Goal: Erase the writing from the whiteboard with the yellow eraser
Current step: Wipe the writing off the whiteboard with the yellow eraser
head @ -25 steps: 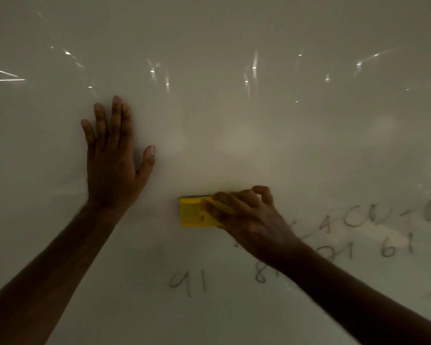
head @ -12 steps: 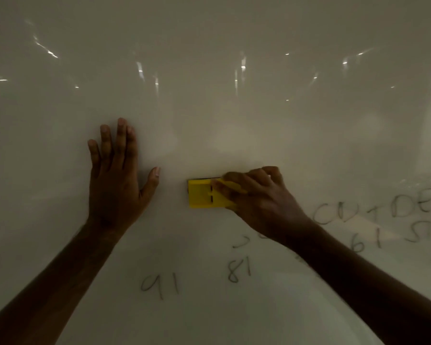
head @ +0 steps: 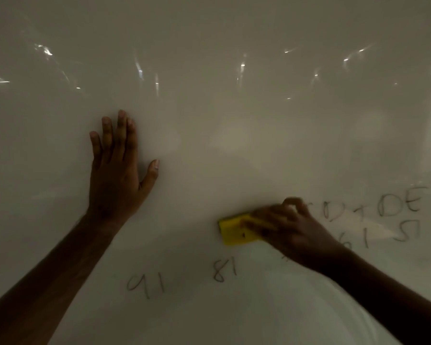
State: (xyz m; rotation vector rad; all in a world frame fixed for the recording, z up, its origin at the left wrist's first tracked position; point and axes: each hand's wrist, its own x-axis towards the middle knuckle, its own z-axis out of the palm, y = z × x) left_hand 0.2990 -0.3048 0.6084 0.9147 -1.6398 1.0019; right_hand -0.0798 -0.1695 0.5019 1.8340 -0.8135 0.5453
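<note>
The whiteboard fills the whole view in dim light. My right hand grips the yellow eraser and presses it flat against the board at the lower right; the hand is blurred. Dark handwriting remains around it: "91" and "81" below, and letters "D+DE" with digits to the right. My left hand lies flat on the board at the left, fingers up, holding nothing.
Small bright light reflections streak across the upper board. A pale curved shape shows at the bottom right under my right forearm.
The eraser and my right hand have swept rightward and downward across the board. Writing beside the hand has gone. My left hand stays flat on the board.
</note>
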